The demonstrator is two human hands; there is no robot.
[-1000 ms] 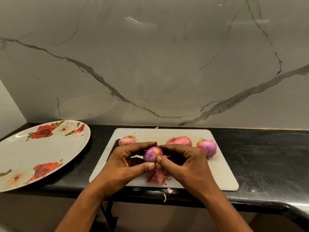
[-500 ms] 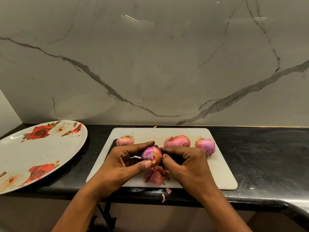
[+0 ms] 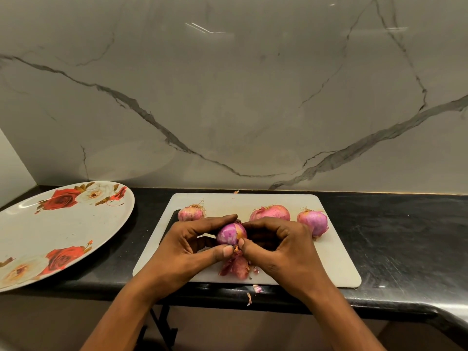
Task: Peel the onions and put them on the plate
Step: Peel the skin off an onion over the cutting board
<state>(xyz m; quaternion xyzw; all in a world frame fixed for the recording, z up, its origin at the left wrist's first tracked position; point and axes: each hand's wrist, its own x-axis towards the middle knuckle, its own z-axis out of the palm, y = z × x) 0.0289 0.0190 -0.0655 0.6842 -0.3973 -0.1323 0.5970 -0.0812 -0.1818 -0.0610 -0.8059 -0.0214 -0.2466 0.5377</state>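
Hands: left hand [image 3: 188, 245] and right hand [image 3: 279, 245] gripped one onion [image 3: 231, 233], mid-frame.
Edge: peels [image 3: 234, 267] lay near the board [image 3: 329, 264] front edge.
Room: plate [image 3: 50, 231], left, bare.

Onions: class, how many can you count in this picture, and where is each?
4. The held onion sits between the left hand and right hand above the cutting board. On the board behind lie the left onion, middle onion and right onion. The hands could hide another.

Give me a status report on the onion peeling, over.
Left hand and right hand both grip the partly peeled purple-pink onion over the white plastic cutting board. Round rose-patterned plate shows no onions. Three more pink onions wait behind; nothing blocking.
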